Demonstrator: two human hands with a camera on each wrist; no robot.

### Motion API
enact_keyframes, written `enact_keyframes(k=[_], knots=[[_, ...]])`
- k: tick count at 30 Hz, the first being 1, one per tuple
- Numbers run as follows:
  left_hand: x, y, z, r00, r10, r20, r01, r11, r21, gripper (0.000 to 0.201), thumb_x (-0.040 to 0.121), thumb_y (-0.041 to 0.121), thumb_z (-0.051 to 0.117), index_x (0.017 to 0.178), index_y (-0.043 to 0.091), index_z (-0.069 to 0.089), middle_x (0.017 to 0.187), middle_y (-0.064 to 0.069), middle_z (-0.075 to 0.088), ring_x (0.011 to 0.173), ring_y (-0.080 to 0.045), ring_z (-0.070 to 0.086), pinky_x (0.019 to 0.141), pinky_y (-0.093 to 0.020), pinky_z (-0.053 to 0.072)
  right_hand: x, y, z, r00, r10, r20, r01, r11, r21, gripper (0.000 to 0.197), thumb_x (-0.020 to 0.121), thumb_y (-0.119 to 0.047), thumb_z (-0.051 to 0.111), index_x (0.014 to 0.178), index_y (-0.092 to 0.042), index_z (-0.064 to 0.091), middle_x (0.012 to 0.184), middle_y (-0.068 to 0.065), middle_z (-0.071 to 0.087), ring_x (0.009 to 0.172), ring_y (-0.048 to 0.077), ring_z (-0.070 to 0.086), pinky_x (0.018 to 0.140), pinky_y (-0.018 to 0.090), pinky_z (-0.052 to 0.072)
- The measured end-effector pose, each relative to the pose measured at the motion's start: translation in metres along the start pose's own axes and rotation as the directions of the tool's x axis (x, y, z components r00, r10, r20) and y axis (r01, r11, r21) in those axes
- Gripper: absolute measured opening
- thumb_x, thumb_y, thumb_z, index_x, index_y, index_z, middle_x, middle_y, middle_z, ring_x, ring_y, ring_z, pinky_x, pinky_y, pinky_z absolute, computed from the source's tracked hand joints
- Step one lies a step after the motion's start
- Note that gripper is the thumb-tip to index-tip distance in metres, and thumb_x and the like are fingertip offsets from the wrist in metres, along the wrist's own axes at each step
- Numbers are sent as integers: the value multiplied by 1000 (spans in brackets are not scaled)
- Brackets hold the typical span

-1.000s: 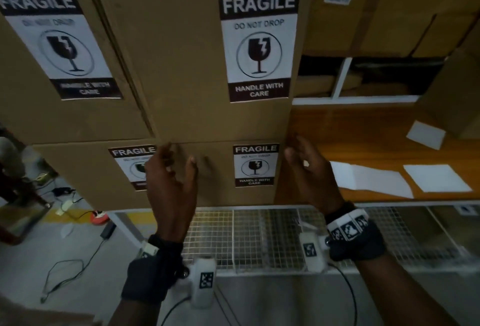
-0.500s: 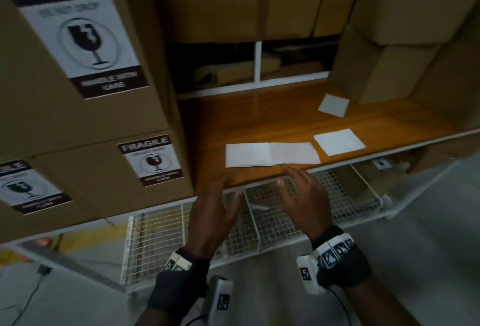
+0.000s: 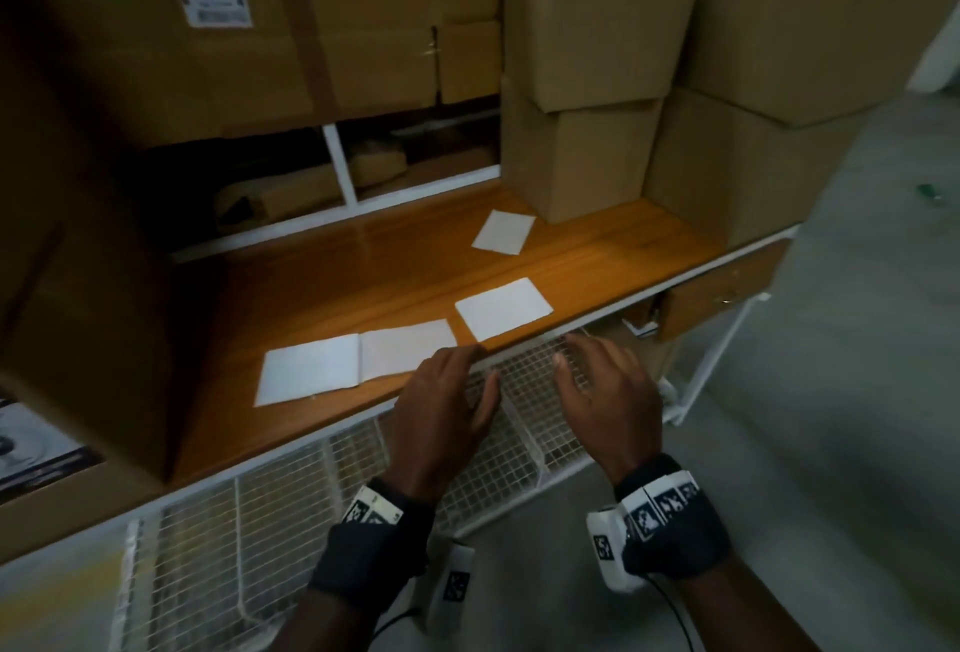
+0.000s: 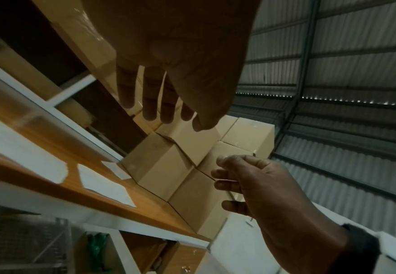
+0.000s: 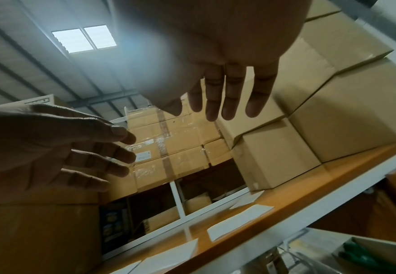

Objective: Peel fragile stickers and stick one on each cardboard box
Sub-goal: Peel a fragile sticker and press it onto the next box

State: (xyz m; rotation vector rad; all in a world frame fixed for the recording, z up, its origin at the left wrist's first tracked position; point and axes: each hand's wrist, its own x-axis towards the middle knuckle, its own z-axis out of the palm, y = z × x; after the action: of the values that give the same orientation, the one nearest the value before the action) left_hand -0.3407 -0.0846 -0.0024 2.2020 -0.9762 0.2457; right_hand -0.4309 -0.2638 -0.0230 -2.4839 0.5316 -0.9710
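**Empty hands over blank sheets — check before you peel**

Your left hand [image 3: 441, 412] and right hand [image 3: 605, 407] both hover at the front edge of the worktop [image 3: 322, 298], fingers [image 4: 150, 103] spread wide and holding nothing. The stickers are not clearly in sight: four white sheets lie on the wood, a joined pair [image 3: 358, 363] just beyond your left fingertips, a single sheet [image 3: 503, 307] beside it and another sheet [image 3: 503, 231] further back by the plain boxes [image 3: 582, 158]. All show blank faces, so you may well pick up spent backing rather than a fresh sticker. A flat sheet could also slide off the edge into the wire basket [image 3: 519, 423] if you scrape at it.

A labelled box [image 3: 78, 288] at the left is mostly cut off, its print blurred. Whether the right-hand boxes carry labels on other faces you cannot tell — the light is dim
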Motion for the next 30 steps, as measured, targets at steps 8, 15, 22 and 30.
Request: enact_keyframes(k=[8,15,22,30], knots=[[97,39,69,993,110,-41,-111,994,-13,36,96,39,61,124,17,65,120,-3,71,109,-16,65,86,-26,48,80,83,-22,991,47,-126,-51,998,-28,44,98,-46,47,118,-14,68,112,5,71,100,21,64,78,32,50],[217,49,126,972,172,-161,-185,980,-69,39,98,43,54,121,14,67,115,-3,71,105,-16,66,83,-29,53,197,150,-20,965,45,-257,-55,998,-32,38,95,-40,59,117,-10,70,111,8,72,99,24,66,78,29,46],[342,51,149,962,125,-241,-147,986,-74,46,99,46,49,126,12,64,114,-5,70,95,-15,64,77,-30,52,327,205,-17,963,53,-264,-45,998,36,54,94,-53,53,127,-11,64,114,9,68,103,24,65,80,40,55],[459,35,151,898,60,-435,-91,995,-51,51,97,43,59,134,7,57,125,-12,63,112,-23,61,91,-39,53,454,244,0,971,127,-204,-93,981,168,68,93,-55,61,147,-18,45,142,9,55,126,25,53,98,45,50]])
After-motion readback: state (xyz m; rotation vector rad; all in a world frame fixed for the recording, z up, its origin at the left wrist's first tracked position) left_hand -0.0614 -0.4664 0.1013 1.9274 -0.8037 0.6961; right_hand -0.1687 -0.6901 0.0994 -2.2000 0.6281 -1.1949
